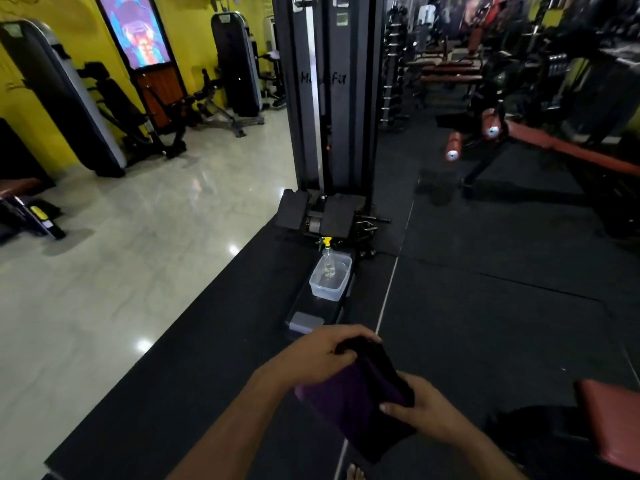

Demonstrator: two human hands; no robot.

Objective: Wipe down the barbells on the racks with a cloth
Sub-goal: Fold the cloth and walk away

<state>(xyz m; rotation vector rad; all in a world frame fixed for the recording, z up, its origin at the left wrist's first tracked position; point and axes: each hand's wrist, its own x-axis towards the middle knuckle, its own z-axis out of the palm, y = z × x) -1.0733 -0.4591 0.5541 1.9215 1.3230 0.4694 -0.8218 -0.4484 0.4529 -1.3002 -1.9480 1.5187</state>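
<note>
A dark purple cloth (349,400) hangs between both hands low in the middle of the view. My left hand (322,355) grips its upper end, fingers curled over the fabric. My right hand (419,410) grips its right edge, thumb on top. A clear spray bottle (328,259) with a yellow nozzle stands upright in a translucent plastic tub (320,291) on the black base of a cable machine (332,98) straight ahead. A tall rack of bars and weights (393,71) stands far back, dim and small. No barbell is close to my hands.
Black rubber mats cover the floor ahead and right; glossy tiles lie to the left. A red bench (568,148) with roller pads stands at right, another red pad (613,417) at the lower right. Weight machines (239,64) line the yellow wall at left.
</note>
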